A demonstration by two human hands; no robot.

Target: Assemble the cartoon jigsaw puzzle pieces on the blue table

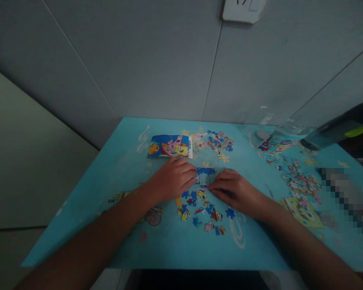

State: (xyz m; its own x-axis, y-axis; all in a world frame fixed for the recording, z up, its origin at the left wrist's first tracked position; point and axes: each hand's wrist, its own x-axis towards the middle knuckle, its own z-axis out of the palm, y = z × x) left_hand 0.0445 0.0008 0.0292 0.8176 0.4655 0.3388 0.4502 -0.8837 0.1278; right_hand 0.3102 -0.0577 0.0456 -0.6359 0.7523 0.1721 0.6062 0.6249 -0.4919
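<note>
My left hand [177, 177] rests palm down with its fingers bent and close together. Its fingertips meet the left side of a partly joined strip of jigsaw puzzle [206, 170], and whatever lies under them is hidden. Across from it, my right hand [231, 187] pinches a small jigsaw piece [206, 187] between thumb and forefinger, at the strip's lower part. Loose blue, yellow and red jigsaw pieces [210, 209] lie scattered just below both hands. Beyond my left hand is a picture card [170, 146] with cartoon figures on blue.
A heap of jigsaw pieces [220, 141] lies behind my hands, and a larger spread [299, 177] lies to the right. A clear plastic container [282, 139] and a dark bottle [335, 127] are at the back right. The turquoise printed table [109, 165] meets a grey wall [157, 60].
</note>
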